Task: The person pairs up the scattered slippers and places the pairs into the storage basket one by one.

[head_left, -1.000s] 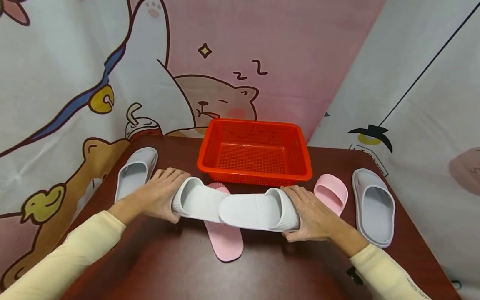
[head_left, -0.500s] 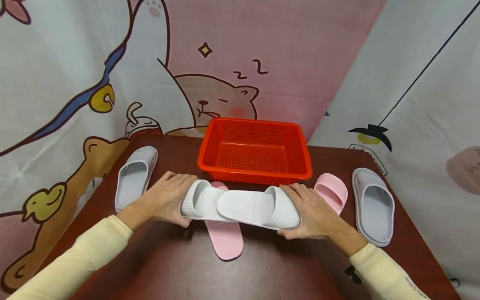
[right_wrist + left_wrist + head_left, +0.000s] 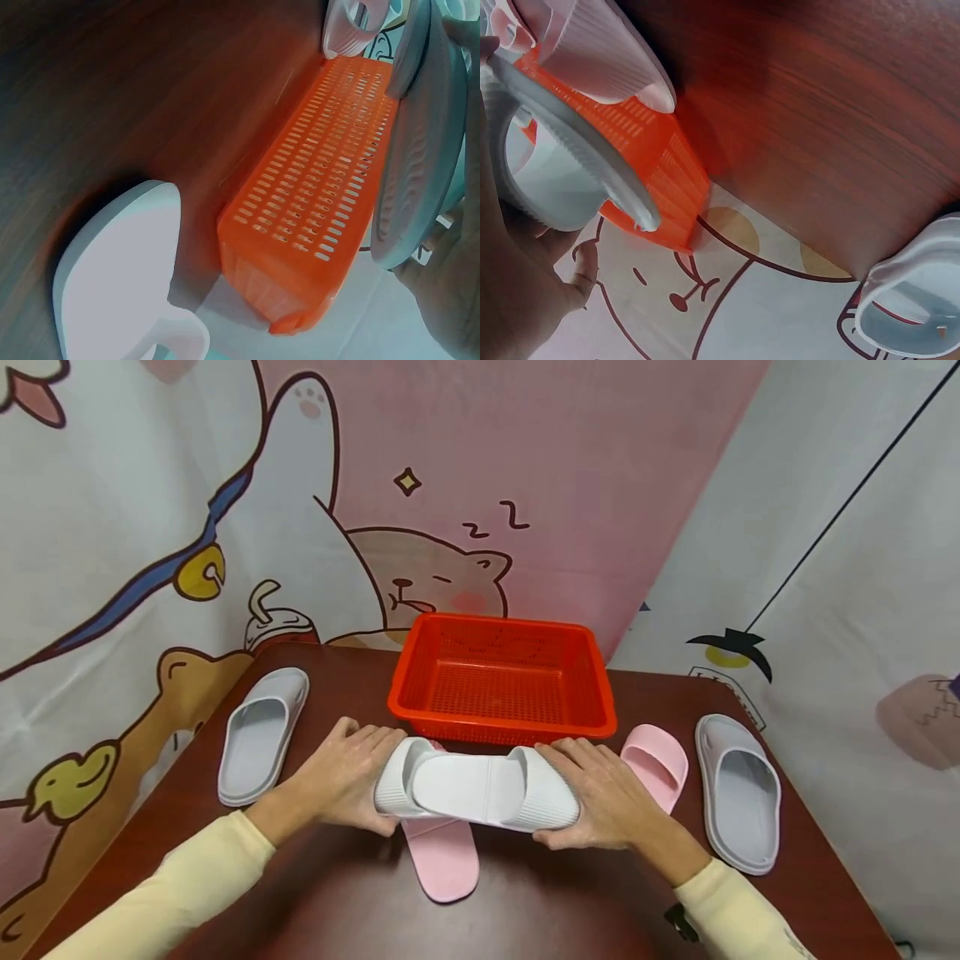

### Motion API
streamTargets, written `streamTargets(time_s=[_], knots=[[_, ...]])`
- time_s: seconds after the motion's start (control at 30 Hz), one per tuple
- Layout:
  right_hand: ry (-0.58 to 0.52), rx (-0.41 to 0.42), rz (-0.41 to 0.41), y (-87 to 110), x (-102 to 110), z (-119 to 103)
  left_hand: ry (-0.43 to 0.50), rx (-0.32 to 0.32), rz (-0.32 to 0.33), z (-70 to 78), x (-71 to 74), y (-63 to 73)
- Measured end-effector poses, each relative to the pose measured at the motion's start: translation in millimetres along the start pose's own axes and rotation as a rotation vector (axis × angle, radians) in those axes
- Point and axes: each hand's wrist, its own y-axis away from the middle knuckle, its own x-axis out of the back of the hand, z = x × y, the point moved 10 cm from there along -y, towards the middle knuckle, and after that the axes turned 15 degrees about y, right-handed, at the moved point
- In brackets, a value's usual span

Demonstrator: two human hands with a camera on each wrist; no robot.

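In the head view my left hand (image 3: pixel 352 777) grips one white slide slipper (image 3: pixel 392 787) by its toe end. My right hand (image 3: pixel 600 793) holds its mate, another white slide slipper (image 3: pixel 453 783), by the ribbed strap end. The two are raised sole-down over the table, toes pointing outward, and the right one's heel reaches into the left one's strap. Beneath them lies a pink slipper (image 3: pixel 442 864), partly covered. From the left wrist view, the fingers (image 3: pixel 581 277) curl under the slipper's edge; the right wrist view shows the ribbed sole (image 3: pixel 420 157) beside the palm.
An orange-red perforated basket (image 3: pixel 502 727) stands just behind the slippers. A second pink slipper (image 3: pixel 660 760) lies right of it. Grey slippers rest near the table's edges, one grey slipper (image 3: pixel 258 735) at left and another grey slipper (image 3: pixel 738 802) at right. Printed cloth hangs behind.
Both hands have drawn closer together, so the right slipper's heel has slid further over the left one into its strap. The head view has tilted up slightly.
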Motion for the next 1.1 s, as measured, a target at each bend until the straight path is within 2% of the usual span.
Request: streamTargets(time_s=[0.3, 0.77, 1.1], knots=[[-0.023, 0.001, -0.017, -8.9, 0.7, -4.1, 0.013, 0.01, -0.019, 7.4, -8.0, -7.4], [-0.034, -0.024, -0.047, -18.5, -3.1, -13.5, 0.012, -0.044, -0.024, 22.4, -20.5, -23.7], [-0.057, -0.045, -0.054, -22.5, -8.1, -12.7, 0.004, -0.057, -0.035, 22.9, -24.4, -29.2]])
